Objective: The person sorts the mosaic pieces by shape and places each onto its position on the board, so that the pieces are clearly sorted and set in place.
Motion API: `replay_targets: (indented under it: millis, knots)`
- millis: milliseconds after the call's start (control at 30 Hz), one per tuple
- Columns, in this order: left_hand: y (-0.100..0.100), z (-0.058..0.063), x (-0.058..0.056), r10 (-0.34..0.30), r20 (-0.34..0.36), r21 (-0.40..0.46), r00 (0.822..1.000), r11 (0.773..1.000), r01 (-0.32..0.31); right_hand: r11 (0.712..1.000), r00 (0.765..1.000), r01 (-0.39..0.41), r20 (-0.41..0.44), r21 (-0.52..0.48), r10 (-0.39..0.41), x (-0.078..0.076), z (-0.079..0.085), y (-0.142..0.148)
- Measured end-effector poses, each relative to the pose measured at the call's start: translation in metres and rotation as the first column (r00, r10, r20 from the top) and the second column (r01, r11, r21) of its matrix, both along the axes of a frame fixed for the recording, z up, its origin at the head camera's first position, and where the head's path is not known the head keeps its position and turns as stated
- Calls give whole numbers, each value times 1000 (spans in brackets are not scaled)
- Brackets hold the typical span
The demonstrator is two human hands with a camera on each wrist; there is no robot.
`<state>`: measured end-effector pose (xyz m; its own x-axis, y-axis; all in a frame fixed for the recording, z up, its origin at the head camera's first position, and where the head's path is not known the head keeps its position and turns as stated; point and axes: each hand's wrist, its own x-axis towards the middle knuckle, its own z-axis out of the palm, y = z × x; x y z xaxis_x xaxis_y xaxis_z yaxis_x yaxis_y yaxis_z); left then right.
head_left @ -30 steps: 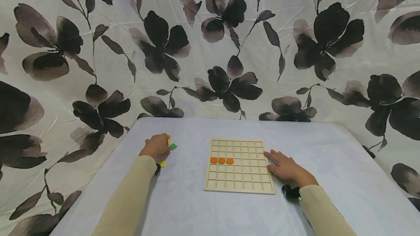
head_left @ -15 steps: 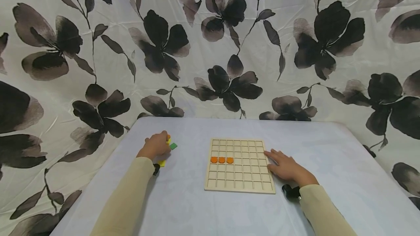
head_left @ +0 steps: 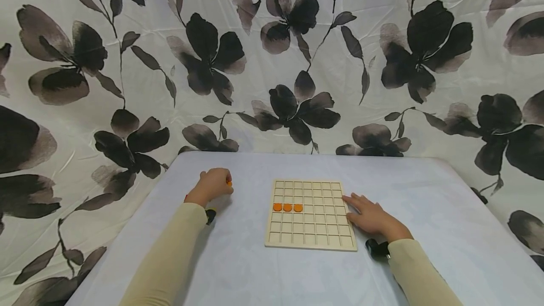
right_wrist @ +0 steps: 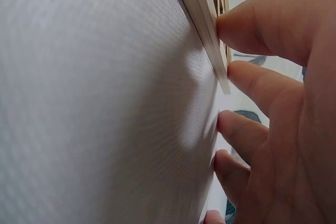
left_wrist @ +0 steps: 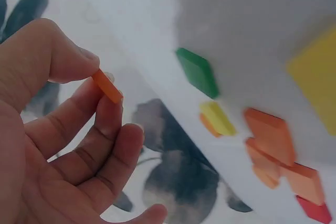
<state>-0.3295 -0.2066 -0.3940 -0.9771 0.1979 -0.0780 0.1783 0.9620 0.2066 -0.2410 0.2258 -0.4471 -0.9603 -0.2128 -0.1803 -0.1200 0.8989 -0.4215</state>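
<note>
My left hand [head_left: 212, 186] is above the left part of the table and pinches a small flat orange piece [left_wrist: 107, 86] between thumb and fingertips. In the left wrist view the piece shows mostly its thin edge, so its outline is hard to tell. Centrally on the table lies a square wooden grid board [head_left: 314, 235]. Three orange discs [head_left: 287, 207] sit side by side in one row at its left edge. My right hand [head_left: 374, 219] lies at the board's right edge, fingers extended. In the right wrist view its thumb and index fingertip touch the wooden rim [right_wrist: 210, 30].
Loose flat pieces lie under and beside my left hand: a green tile [left_wrist: 197, 73], a small yellow one [left_wrist: 219, 118], several orange ones [left_wrist: 271, 136], a red one [left_wrist: 314, 209] and a larger yellow one [left_wrist: 321, 80]. A floral cloth [head_left: 293, 117] hangs behind the white-covered table [head_left: 255, 273].
My left hand has lifted from the loose pieces and moved a little right, with an orange piece now in its fingertips. The right hand and the board have stayed put.
</note>
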Motion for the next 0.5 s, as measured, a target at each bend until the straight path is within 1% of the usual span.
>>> replay_targets:
  millis: [67, 233, 400, 500]
  knots:
    - [6, 3, 2, -17, -15, -9, 1000, 1000, 17, 1000, 1000, 3, 2, 2, -3, 0, 0, 0]
    - [22, 9, 7, -57, -21, -16, 998, 998, 57, 1000, 1000, 2, 5, -6, -2, -1, -2, 1]
    - [36, 11, 12, -99, -46, -44, 994, 994, 97, 1000, 1000, 5, 7, -20, -5, 0, -1, 1]
    - [46, 12, 14, -114, -60, -64, 992, 992, 110, 1000, 1000, 7, 6, -28, -7, 1, 0, 1]
